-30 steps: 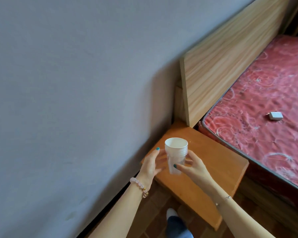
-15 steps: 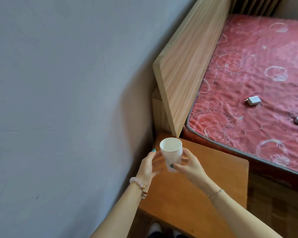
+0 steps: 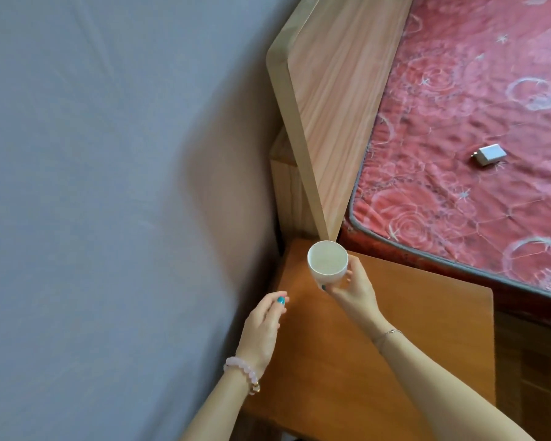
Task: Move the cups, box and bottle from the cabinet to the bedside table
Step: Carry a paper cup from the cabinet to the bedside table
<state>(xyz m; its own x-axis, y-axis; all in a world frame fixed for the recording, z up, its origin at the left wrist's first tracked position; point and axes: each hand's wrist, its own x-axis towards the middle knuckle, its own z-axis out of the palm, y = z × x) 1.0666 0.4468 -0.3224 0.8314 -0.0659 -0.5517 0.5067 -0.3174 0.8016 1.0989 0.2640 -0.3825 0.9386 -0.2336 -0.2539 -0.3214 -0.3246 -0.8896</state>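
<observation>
Over the bedside table (image 3: pixel 427 329), right hand (image 3: pixel 353 289) grip curled round white cup (image 3: pixel 327 261), left hand (image 3: pixel 261 329) grip relaxed, empty

The cup (image 3: pixel 327 261) was white and smooth with a faint shine; whether paper or thin plastic, I could not tell. The counter (image 3: pixel 427 329) was orange-brown wood with a smooth, slightly glossy varnish. The headboard (image 3: pixel 337 106) was paler wood, matt, with clear grain. The mattress (image 3: pixel 474 90) was red quilted cloth. The wall (image 3: pixel 93 186) looked matt and even. The bracelet (image 3: pixel 240 372) had glossy pink beads.
</observation>
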